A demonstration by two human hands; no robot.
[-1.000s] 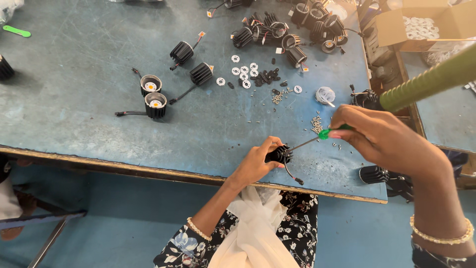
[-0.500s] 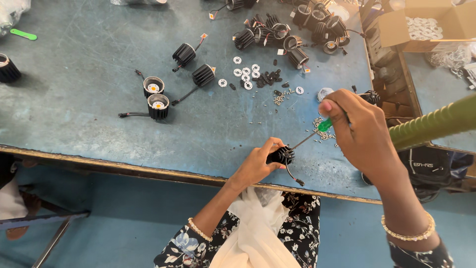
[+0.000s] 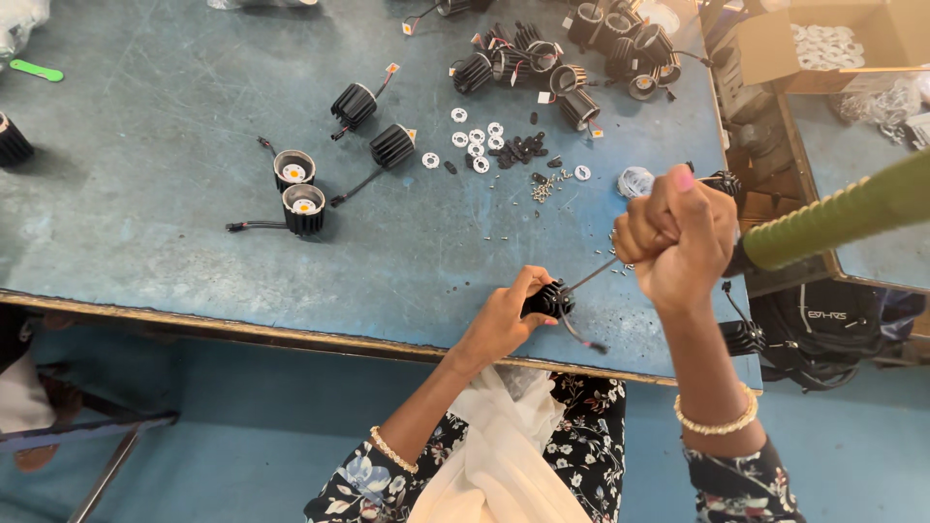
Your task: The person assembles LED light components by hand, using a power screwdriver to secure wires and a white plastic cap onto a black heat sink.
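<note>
My left hand (image 3: 506,318) grips a small black finned lamp housing (image 3: 548,298) near the table's front edge, with a short wire hanging from it. My right hand (image 3: 676,237) is closed in a fist around a screwdriver handle, mostly hidden in the palm. The thin metal shaft (image 3: 591,275) runs down and left from the fist, and its tip meets the housing. Small screws (image 3: 544,188) lie scattered on the blue table (image 3: 174,261) just beyond my hands.
Several black finned housings (image 3: 542,68) are piled at the back, two more (image 3: 373,121) and two upright ones showing round yellow centres (image 3: 298,189) stand mid-table. White rings (image 3: 477,143) lie nearby. A cardboard box (image 3: 823,44) sits at right; a green ribbed hose (image 3: 843,213) crosses there.
My right hand has risen and closed into a fist over the screwdriver's green handle, hiding it. The view shifted slightly; my left hand keeps the housing in place.
</note>
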